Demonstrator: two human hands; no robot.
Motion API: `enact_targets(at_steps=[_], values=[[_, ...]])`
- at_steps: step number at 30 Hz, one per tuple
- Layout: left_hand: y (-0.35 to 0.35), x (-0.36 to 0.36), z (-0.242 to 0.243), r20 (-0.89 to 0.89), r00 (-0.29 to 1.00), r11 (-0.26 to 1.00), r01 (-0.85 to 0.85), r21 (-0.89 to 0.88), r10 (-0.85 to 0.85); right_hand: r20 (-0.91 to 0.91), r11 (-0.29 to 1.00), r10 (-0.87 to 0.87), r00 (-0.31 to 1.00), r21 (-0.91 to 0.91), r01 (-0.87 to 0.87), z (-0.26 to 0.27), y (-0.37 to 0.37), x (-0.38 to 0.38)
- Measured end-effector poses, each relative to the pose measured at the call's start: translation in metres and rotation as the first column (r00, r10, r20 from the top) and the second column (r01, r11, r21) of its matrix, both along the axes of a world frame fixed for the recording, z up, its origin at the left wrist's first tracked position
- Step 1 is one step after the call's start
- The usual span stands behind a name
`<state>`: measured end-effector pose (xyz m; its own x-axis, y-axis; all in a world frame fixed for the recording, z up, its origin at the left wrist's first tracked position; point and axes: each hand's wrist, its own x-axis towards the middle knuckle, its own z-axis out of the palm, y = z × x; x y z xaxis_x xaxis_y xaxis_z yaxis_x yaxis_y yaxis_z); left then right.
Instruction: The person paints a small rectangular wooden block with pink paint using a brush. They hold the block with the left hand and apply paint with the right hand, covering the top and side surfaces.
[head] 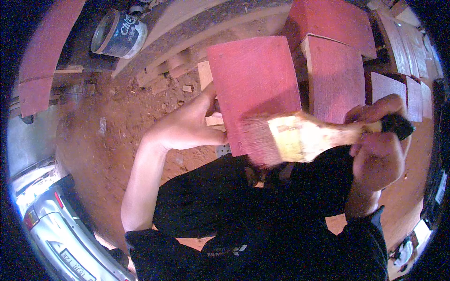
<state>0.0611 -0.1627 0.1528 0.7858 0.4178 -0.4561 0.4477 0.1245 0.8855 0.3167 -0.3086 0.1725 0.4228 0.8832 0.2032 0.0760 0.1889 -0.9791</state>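
My right hand (381,147) grips the wooden handle of a wide paintbrush (299,138) with a pale metal ferrule. Its blurred bristles lie over the lower edge of a red-coated wooden block or box (255,77). My left hand (190,121) holds that piece at its left side, the thumb near the lower left corner; some fingers are hidden behind it. Wetness of the red face cannot be told. Right of it stand another red wooden piece (337,77) and a larger red one (337,23) behind.
More coated wooden pieces (388,89) stand at the right. A plastic tub (123,35) lies tilted at the upper left, near a long timber beam (190,28). Wood scraps (188,88) litter the dirt floor. A silver car (70,232) is at the lower left.
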Motion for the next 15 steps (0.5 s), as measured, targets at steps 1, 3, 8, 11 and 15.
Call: enact_targets(at_steps=[1, 3, 8, 11, 15], values=[[0.000, 0.000, -0.001, 0.020, 1.000, 1.000, -0.015, -0.018, 0.016, 0.074, 0.999, -0.010, 0.997, 0.053, 0.006, 0.000, 0.002, 0.003], [0.000, 0.000, -0.001, 0.023, 1.000, 1.000, -0.021, -0.006, 0.021, 0.221, 0.959, -0.237, 0.946, 0.209, 0.191, -0.002, 0.006, 0.009], [0.000, -0.001, -0.001, -0.045, 0.997, 0.998, -0.067, -0.002, 0.067, 0.124, 0.929, -0.370, 0.921, 0.054, 0.366, -0.003, -0.006, 0.010], [0.000, -0.003, 0.001, -0.068, 0.994, 0.996, -0.082, -0.023, 0.081, 0.052, 0.993, -0.089, 0.995, 0.080, 0.085, -0.009, -0.011, 0.005], [-0.001, 0.002, 0.001, -0.035, 0.997, 0.997, -0.060, 0.055, 0.062, 0.271, 0.967, -0.202, 0.941, 0.206, 0.148, -0.007, -0.007, 0.017]])
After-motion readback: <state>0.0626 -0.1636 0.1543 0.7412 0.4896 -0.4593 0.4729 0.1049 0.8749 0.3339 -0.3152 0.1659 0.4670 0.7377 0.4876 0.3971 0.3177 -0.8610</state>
